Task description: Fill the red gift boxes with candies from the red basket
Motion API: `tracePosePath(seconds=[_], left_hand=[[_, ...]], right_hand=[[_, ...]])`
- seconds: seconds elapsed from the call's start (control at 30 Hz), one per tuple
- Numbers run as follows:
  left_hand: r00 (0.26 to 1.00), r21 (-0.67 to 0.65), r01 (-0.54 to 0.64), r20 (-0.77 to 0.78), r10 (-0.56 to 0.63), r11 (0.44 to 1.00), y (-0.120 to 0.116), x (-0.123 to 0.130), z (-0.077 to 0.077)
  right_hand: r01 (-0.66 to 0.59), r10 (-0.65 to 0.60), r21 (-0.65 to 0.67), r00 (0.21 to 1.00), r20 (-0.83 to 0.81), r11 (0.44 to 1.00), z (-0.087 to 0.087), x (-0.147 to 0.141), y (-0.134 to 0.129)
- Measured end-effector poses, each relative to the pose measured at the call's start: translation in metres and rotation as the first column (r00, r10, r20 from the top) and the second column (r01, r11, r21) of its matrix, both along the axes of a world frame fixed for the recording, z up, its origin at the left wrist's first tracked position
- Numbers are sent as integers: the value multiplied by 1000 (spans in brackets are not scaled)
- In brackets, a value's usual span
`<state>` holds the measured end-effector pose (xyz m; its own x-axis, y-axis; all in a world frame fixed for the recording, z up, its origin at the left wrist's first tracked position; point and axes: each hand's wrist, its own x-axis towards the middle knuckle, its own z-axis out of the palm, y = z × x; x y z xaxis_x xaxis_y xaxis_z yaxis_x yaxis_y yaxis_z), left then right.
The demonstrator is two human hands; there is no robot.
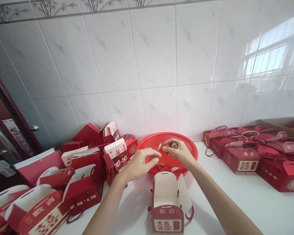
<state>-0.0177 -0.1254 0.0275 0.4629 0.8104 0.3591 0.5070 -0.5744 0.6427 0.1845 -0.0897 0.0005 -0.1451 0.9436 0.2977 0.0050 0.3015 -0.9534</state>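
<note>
A red plastic basket (192, 147) with mesh sides stands against the wall, with a few small wrapped pieces in its bottom. My right hand (177, 150) is over the basket, its fingers closed on a small wrapped piece that looks like a candy (174, 145). Another small light piece (160, 147) shows by its fingertips. Over the basket's left side, my left hand (143, 162) is open, thumb and fingers apart, holding nothing I can see. In front of the basket, nearest me, stands an open red gift box (168, 213) with a cream inside and its flap tilted right.
Many open red boxes (82, 192) crowd the left side of the white counter (129, 212). Closed red boxes with cord handles (242, 158) stand on the right, with a cardboard carton (279, 122) behind them. A tiled wall (159, 111) bounds the back.
</note>
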Motion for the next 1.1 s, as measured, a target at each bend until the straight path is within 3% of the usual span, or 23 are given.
tracePosePath(seconds=[0.2,0.33,0.43,0.6,0.83,0.97,1.1], left_hand=[[987,-73,-41,150,51,997,24,12,-30],[933,-112,-62,346,97,992,41,21,-50],[904,-172,-76,404,141,982,51,20,-58],[882,-269,19,457,110,963,53,14,-55],[842,-351,17,509,176,936,52,11,-54],[858,-523,58,462,226,850,48,10,-51],[894,-638,23,357,270,770,38,15,-43]], right_hand=[[-31,29,-72,999,-30,997,-10,-4,5],[-80,73,-122,996,-56,989,-19,-4,11],[-123,115,-131,991,-65,984,-23,-3,13],[-167,155,-188,985,-76,968,-21,-3,12],[-103,77,-315,993,-93,943,-20,-3,11],[-201,232,-370,972,39,907,-24,-1,9],[-293,365,-372,921,138,881,-24,2,9]])
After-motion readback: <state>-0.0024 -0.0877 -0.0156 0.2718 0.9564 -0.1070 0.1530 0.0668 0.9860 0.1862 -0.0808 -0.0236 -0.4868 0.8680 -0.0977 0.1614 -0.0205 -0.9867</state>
